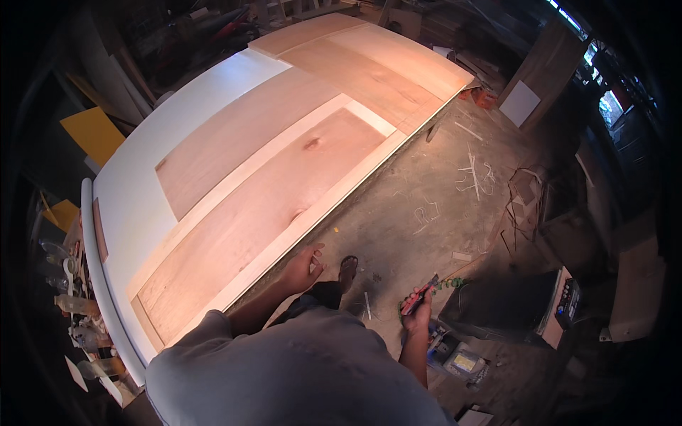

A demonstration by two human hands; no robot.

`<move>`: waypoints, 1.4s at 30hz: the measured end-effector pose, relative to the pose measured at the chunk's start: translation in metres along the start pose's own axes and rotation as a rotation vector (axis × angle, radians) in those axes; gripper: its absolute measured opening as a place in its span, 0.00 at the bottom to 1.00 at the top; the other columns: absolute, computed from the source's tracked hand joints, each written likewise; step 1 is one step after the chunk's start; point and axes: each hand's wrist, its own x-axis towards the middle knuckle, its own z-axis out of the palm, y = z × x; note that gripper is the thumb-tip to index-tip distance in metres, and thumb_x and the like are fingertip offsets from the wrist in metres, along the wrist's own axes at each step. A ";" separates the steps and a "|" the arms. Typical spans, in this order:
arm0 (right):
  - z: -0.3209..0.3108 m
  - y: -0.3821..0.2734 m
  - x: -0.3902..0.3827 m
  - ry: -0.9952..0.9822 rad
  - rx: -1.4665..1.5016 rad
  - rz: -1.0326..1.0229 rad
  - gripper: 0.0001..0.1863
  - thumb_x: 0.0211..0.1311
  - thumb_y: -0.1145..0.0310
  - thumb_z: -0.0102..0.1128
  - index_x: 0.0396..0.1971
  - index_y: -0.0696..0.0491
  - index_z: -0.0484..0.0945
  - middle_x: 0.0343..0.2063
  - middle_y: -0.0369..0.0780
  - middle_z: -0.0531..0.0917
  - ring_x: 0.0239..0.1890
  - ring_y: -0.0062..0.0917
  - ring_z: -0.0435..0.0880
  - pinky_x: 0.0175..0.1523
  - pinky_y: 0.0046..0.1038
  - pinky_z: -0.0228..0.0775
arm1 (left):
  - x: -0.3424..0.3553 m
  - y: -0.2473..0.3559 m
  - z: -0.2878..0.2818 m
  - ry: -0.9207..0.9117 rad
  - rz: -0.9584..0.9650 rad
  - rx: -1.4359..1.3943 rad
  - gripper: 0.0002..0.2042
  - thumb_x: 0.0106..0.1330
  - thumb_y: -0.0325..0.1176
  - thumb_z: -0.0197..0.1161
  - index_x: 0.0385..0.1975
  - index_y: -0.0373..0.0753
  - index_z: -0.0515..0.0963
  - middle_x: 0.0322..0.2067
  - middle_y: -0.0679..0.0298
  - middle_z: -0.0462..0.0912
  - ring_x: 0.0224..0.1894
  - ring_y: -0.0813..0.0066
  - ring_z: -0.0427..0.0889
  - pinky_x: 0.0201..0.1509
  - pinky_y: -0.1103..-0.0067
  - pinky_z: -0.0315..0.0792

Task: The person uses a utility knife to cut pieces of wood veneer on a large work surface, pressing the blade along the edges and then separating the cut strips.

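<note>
My left hand (305,270) is beside the near long edge of a big wooden panel (270,192), its fingers curled. Something small and pale may be between them, too small to make out. Off to the right and low, my right hand (419,312) is closed round a red and dark hand-held tool (420,297), whose exact kind is unclear. A green leafy-looking or coiled strip (449,283) shows just beyond it. The panel carries pale wooden strips (277,255) framing brownish boards, and a white sheet (135,192) lies along its far left side.
A dark box-shaped case (501,309) with a knobbed panel stands on the floor at right. Beside it sits a clear-lidded container (465,361). Scraps and strips litter the concrete floor (398,220). Bottles (77,305) line the left, and boards (547,71) lean at back right.
</note>
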 end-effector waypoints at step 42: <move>0.303 -0.849 0.821 -0.193 -0.071 0.075 0.23 0.70 0.38 0.57 0.37 0.45 0.76 0.19 0.28 0.76 0.19 0.17 0.74 0.28 0.25 0.72 | 1.083 0.226 0.407 -0.209 0.020 0.004 0.24 0.59 0.42 0.72 0.54 0.47 0.73 0.51 0.57 0.81 0.54 0.53 0.82 0.56 0.64 0.76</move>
